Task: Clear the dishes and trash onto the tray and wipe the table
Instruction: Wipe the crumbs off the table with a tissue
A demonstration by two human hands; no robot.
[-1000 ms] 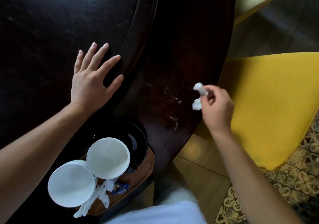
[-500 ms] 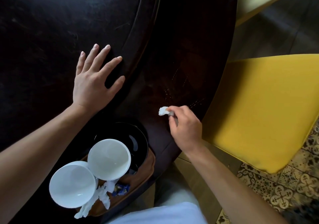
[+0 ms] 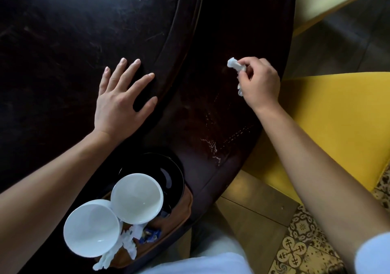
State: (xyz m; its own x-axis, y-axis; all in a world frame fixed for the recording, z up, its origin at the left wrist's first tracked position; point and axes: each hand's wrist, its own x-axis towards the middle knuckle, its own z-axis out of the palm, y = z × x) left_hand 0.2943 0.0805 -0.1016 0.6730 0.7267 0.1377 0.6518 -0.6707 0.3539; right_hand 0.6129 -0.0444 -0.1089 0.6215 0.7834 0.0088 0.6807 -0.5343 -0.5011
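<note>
Two white bowls (image 3: 114,216), smooth and glossy, sit rim to rim at the near left on a brown tray (image 3: 179,214), the farther one overlapping a shiny black plate (image 3: 168,174). Crumpled white tissue (image 3: 124,246) and a blue wrapper (image 3: 150,234) lie just beside them on the tray. Above, the left hand (image 3: 120,102) rests flat, fingers spread wide, on the dark, scratched wooden table (image 3: 63,41), holding nothing. A curved raised ridge (image 3: 183,52) runs past its fingertips. Pale streaks and crumbs (image 3: 213,147) mark the table's outer band. Farther right, the right hand (image 3: 259,83) pinches a wadded white napkin (image 3: 235,64) over the table near its edge. A yellow chair seat (image 3: 329,126) stands close beside, above patterned floor tiles (image 3: 306,242).
</note>
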